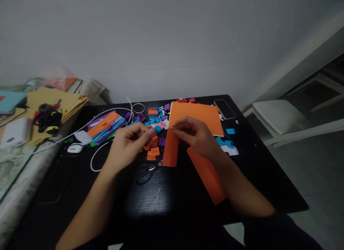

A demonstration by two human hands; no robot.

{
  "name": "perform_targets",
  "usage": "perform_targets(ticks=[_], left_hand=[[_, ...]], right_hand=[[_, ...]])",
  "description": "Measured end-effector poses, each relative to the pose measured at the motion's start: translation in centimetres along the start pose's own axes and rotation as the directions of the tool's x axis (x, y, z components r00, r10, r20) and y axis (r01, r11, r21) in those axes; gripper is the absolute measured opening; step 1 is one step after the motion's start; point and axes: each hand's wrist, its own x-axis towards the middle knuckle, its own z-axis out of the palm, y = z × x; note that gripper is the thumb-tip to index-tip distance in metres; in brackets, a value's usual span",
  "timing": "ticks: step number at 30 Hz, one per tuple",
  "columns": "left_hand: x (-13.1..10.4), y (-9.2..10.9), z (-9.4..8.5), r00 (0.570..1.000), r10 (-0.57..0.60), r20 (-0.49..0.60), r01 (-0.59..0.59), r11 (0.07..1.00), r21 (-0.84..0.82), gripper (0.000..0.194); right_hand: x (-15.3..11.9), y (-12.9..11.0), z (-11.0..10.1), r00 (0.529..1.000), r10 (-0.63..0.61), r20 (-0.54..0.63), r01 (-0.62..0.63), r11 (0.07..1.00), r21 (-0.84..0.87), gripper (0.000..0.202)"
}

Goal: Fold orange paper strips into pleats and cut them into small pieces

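My right hand point(194, 136) pinches the top end of a creased orange paper strip point(171, 149) between thumb and fingertips, and the strip hangs down tilted a little. My left hand point(131, 139) is closed, with its thumb against the curled fingers, left of the strip; what lies in it, if anything, I cannot make out. Small folded orange paper pieces point(152, 153) lie just beyond my left hand. Black-handled scissors point(147, 171) rest below, their blades partly hidden behind the strip. Another orange paper strip point(206, 180) lies partly under my right forearm.
Orange paper sheets point(199, 113) lie stacked at the back, beside a phone point(224, 109). Coloured paper strips point(106, 126), a white cable point(92, 160), a tape ring point(138, 108) and a white earbud case point(75, 148) are on the left. A white stool point(276, 113) stands at right.
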Motion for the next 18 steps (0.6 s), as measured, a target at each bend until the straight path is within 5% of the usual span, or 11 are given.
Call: perform_targets(ticks=[9,18], left_hand=[[0.3,-0.1,0.6,0.992,0.104,0.077,-0.103,0.995,-0.012,0.009],[-0.1,-0.3,1.5,0.974,0.118,0.191,-0.111,0.993,-0.046,0.023]], right_hand=[[-0.1,0.2,0.0,0.998,-0.040,0.057,0.038,0.999,0.032,0.026],[0.0,0.4,0.0,0.999,-0.034,-0.016,0.035,0.996,0.080,0.032]])
